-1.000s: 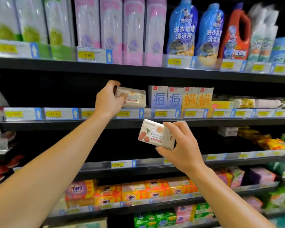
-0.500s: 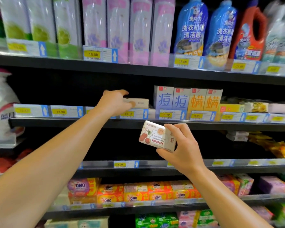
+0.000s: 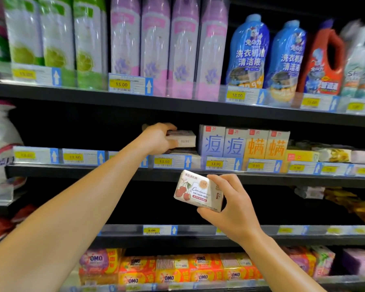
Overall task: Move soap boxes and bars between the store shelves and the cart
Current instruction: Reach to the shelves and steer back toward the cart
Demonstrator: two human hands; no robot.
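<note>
My left hand (image 3: 157, 138) reaches onto the second shelf (image 3: 114, 170) and holds a pale soap box (image 3: 184, 139), which lies flat just left of the upright blue boxes (image 3: 221, 142). Its thumb is on top and its fingers wrap the box's left end. Another flat box seems to lie under it. My right hand (image 3: 232, 204) is lower, in front of the shelf edge, and grips a white soap box with red cherries (image 3: 196, 191), tilted, with the printed face toward me. No cart is in view.
Orange boxes (image 3: 267, 145) and wrapped bars (image 3: 333, 154) continue right along the same shelf. Tall refill packs (image 3: 169, 47) and blue detergent bottles (image 3: 248, 53) stand on the top shelf. OMO soap bars (image 3: 169, 268) fill a lower shelf. Price tags line every edge.
My left hand has carried its pale box from tilted in the air down flat onto the second shelf. The right hand keeps the cherry box at about the same place.
</note>
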